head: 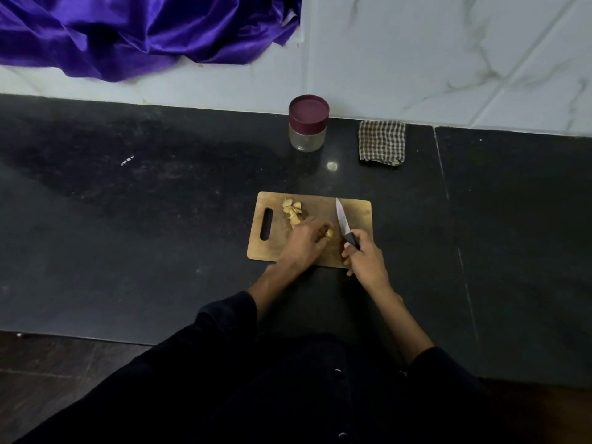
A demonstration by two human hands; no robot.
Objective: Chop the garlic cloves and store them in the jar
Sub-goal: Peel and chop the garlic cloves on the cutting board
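On the dark stone surface (160, 219) a wooden chopping board (355, 216) lies with its long axis running left to right, its handle slot (266, 224) at the left end. The right hand (365, 257) curls its fingers round the black handle of a small knife (344, 225); the blade's long axis runs away from the person and leans a little to the left, the tip pointing towards the far edge of the board, and it cannot be told whether the blade touches the wood. The left hand (304, 243) rests on the middle of the board with fingers bent over a garlic clove (328, 233), just left of the blade; only a pale end of the clove shows past the fingers, so its shape and the exact hold on it are hard to make out. A small heap of garlic pieces (293, 213) lies on the board beyond the left hand, near the slot; the single pieces blur together. The jar (308, 125), clear with a maroon lid screwed on, stands upright well beyond the board against the white marble wall (448, 59). A folded checked cloth (381, 142) lies to the right of the jar. Purple satin fabric (128, 33) is bunched at the upper left, cut off by the frame. Dark sleeves (224, 331) cover both forearms.
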